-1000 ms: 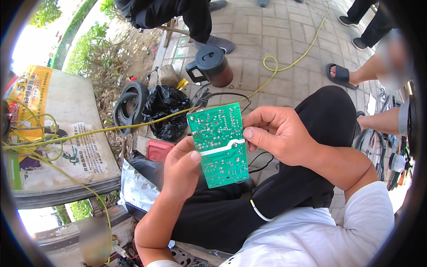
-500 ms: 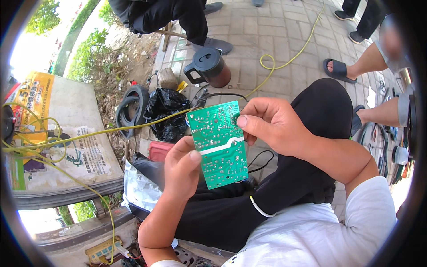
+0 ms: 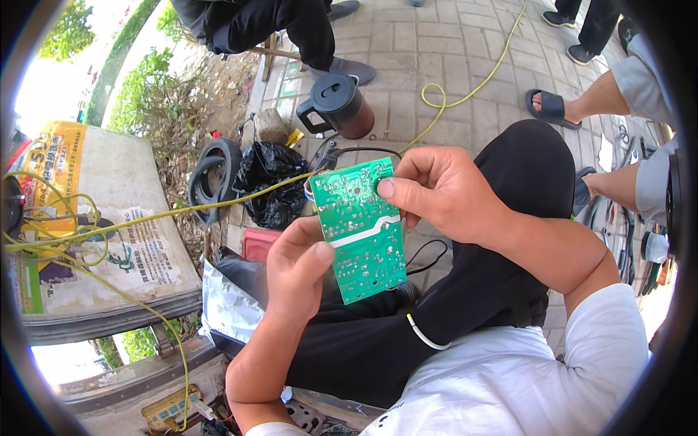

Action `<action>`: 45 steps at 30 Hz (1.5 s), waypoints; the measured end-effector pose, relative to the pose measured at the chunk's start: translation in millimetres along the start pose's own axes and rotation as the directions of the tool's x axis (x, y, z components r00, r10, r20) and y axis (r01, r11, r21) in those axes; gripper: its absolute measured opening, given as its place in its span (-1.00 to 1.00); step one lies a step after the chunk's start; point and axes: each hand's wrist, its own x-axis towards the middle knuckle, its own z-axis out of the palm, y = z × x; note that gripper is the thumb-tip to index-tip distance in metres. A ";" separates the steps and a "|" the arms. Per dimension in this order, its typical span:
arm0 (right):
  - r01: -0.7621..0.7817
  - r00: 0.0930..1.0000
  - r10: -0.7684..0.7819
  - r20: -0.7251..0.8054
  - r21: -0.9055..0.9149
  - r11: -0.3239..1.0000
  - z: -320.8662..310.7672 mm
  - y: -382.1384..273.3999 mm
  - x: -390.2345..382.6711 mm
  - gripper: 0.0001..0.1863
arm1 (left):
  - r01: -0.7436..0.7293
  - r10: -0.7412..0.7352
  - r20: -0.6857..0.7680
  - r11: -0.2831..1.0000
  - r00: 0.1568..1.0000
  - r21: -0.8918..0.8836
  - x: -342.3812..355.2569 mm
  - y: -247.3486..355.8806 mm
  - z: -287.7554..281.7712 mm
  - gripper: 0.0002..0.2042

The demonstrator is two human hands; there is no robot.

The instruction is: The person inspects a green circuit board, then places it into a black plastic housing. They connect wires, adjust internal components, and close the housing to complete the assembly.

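I hold a green circuit board [image 3: 360, 227] upright over my lap, solder side facing me, with a pale stripe across its middle. My left hand [image 3: 294, 270] grips its lower left edge, thumb pressed on the face. My right hand [image 3: 435, 190] pinches its upper right edge, thumb on the front near the top corner. Black trousers lie under the board.
A dark jug [image 3: 340, 104] stands on the paving ahead. A black bag [image 3: 267, 183] and a coiled black ring [image 3: 212, 173] lie to the left. A yellow cable [image 3: 138, 221] runs across a printed board [image 3: 94, 225]. Other people's legs and a sandalled foot [image 3: 551, 109] stand beyond and right.
The board has tilted slightly and risen a little; my right thumb has slid toward its top right corner. Both hands keep their hold.
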 end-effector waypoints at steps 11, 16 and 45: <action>-0.004 1.000 0.004 0.001 0.063 0.998 1.0 0.5 0.9 -0.77 | 0.026 -0.026 -0.016 1.000 1.000 -0.005 -0.1 1.3 -0.6 -0.57; -0.006 1.000 0.007 -0.022 0.021 1.000 3.1 -0.7 1.0 -0.73 | 0.033 -0.033 -0.014 0.999 0.999 -0.003 -0.7 1.3 -0.5 -0.56; 0.036 0.999 -0.035 -0.024 0.032 0.999 11.5 2.2 -0.1 -0.56 | -0.047 0.053 -0.054 0.994 0.997 0.099 -1.1 -5.3 10.7 -0.57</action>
